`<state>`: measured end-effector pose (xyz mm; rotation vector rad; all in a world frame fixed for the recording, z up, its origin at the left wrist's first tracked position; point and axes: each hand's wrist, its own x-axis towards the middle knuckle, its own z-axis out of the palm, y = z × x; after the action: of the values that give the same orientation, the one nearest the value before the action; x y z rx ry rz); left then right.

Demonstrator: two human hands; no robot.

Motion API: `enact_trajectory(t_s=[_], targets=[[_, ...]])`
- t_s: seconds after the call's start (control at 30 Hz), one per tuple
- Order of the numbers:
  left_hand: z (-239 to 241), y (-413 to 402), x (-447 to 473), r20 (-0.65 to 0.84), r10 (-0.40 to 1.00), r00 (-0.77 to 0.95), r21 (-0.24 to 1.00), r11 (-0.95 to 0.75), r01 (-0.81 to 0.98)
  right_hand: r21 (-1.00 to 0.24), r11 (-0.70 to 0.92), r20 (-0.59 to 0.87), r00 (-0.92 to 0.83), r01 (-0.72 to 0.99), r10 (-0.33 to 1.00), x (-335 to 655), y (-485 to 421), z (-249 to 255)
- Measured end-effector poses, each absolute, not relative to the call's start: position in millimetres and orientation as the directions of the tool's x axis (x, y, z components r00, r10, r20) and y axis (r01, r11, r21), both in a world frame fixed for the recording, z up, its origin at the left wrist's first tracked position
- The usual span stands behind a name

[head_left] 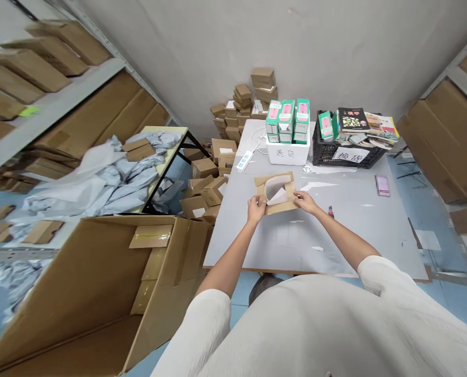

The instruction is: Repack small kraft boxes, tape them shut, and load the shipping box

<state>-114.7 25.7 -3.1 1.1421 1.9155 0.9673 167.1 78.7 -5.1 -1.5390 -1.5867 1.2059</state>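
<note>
Between my two hands is a small brown cardboard box (282, 208) with its flaps folded out, just over the grey table. White paper (277, 197) curls up inside it, and whatever lies under the paper is hidden. My left hand (256, 208) grips the near left side of the box, thumb on the edge. On the right side, the fingers of my right hand (304, 201) pinch the cardboard. A red and black box cutter (331, 212) lies on the table just right of my right forearm.
On the grey table (359, 230) stand a white bin (288, 155) of green-and-white boxes and a black crate (323, 153) with books. A power strip (245, 161) and a pink packet (382, 186) lie there too. A large open carton (99, 283) stands at left.
</note>
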Motion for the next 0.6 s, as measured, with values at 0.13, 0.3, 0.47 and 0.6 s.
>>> enact_trajectory(t_s=[0.13,0.3,0.47,0.6], targets=[[5.8,19.5,-144.9,-0.16,0.908,-0.387,0.867,0.317,0.384,-0.905,-0.067,-0.142,-0.15,0.419,0.978,133.6,85.8,3.1],[6.0,6.8,-205.3,-0.147,0.901,-0.407,0.884,0.304,0.354,-0.908,-0.029,-0.122,-0.197,0.419,0.973,72.0,85.5,7.2],[0.1,-4.2,-277.8,-0.138,0.89,-0.435,0.896,0.3,0.328,-0.892,-0.004,-0.137,-0.261,0.453,0.955,-1.9,78.1,14.0],[-4.1,-14.2,-334.7,-0.129,0.866,-0.483,0.897,0.31,0.315,-0.851,0.043,-0.154,-0.326,0.523,0.933,-64.6,72.8,19.7]])
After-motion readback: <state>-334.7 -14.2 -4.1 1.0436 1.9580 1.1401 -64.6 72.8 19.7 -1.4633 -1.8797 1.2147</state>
